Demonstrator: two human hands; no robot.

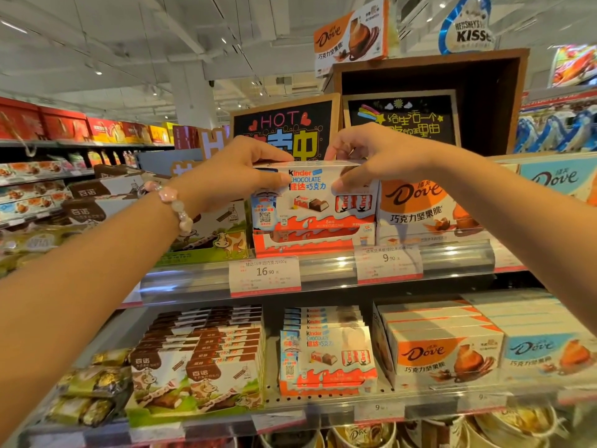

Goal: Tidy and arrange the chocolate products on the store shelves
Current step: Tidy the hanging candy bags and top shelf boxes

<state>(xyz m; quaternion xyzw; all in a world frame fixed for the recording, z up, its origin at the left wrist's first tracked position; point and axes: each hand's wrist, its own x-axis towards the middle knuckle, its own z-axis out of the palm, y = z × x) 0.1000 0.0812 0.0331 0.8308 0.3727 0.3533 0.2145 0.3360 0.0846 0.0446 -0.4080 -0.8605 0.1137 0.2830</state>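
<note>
A white, red and blue Kinder chocolate box [315,202] stands upright at the front of the upper shelf [323,270], in its red display tray. My left hand [239,171] pinches the box's top left corner, thumb on the front and fingers over the top. My right hand [371,156] pinches the top right corner the same way. An orange Dove box [423,208] stands directly to the right of it. Brown and white cow-print chocolate boxes [210,234] stand to its left.
The lower shelf holds stacked cow-print boxes [200,360], Kinder boxes [326,354], orange Dove boxes [442,347] and blue Dove boxes [546,344]. Chalkboard signs [284,130] stand behind the upper row. Price tags [265,276] hang on the shelf rail.
</note>
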